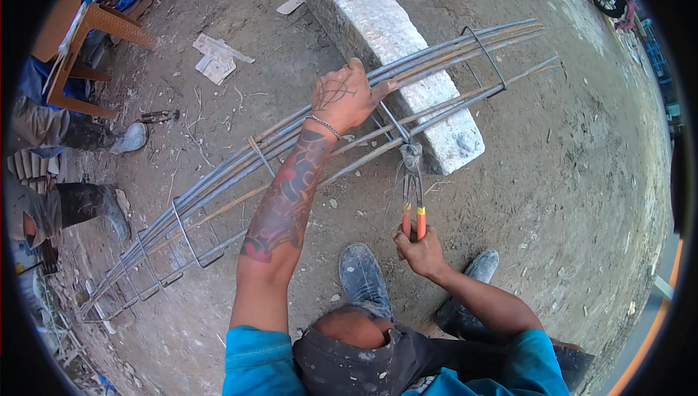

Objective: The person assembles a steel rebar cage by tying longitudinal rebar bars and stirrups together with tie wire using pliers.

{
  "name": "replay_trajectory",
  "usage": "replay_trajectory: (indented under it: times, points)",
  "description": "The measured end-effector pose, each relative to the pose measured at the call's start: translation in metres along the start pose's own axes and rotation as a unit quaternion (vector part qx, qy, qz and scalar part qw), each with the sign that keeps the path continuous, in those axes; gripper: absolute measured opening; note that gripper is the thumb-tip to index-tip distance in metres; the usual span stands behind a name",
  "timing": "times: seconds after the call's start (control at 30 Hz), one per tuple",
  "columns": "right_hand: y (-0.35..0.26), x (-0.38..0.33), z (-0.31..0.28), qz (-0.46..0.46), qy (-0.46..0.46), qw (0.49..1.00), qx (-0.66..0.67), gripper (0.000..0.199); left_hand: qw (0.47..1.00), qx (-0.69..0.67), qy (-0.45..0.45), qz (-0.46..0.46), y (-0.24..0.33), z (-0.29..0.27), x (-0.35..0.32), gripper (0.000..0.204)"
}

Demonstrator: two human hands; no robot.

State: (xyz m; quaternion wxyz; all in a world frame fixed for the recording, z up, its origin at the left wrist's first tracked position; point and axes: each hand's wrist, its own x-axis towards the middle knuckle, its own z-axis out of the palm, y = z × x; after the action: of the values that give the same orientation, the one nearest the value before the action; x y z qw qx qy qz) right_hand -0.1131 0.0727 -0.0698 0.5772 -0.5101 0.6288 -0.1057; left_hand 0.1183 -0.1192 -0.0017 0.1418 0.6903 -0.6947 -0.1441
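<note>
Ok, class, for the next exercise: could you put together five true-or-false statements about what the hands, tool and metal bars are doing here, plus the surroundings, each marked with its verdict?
1. The right hand grips pincers with orange handles. True.
2. The left hand is on the metal bar cage. True.
3. The head of the pincers points down at the person's boots. False: it points away from the person and is at the lower bars of the cage.
4. The cage crosses over a pale block. True.
5. A brown chair stands at the right of the picture. False: it is at the upper left.
</note>
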Motion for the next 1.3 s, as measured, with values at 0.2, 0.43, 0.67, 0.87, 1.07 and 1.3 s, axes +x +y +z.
replay_trajectory:
  times: [0.2, 0.43, 0.67, 0.87, 1.07, 1.3]
  points:
    - [0.002, 0.003, 0.009, -0.008, 0.015, 1.0, 0.006, 0.04, 1.0, 0.016, -0.016, -0.019, -0.003, -0.002, -0.005, 0.071]
    - [-0.017, -0.019, -0.056, -0.065, 0.08, 0.972, -0.213, 0.03, 0.929, 0.033, 0.292, 0.224, 0.057, 0.01, -0.042, 0.078]
    - [-0.074, -0.037, -0.116, -0.141, 0.129, 0.827, -0.529, 0.024, 0.907, 0.058, -0.174, 0.378, 0.14, 0.036, -0.079, 0.049]
    - [-0.125, -0.059, -0.135, -0.08, -0.077, 0.874, -0.474, 0.039, 0.87, -0.091, 0.07, 0.48, 0.112, 0.067, -0.09, 0.014]
    - [-0.138, -0.058, -0.132, 0.105, -0.176, 0.914, -0.35, 0.042, 0.845, -0.132, 0.179, 0.487, 0.107, 0.066, -0.096, 0.017]
    - [-0.121, -0.065, -0.131, -0.126, 0.088, 0.809, -0.567, 0.045, 0.908, -0.117, -0.038, 0.401, 0.14, 0.035, -0.09, 0.024]
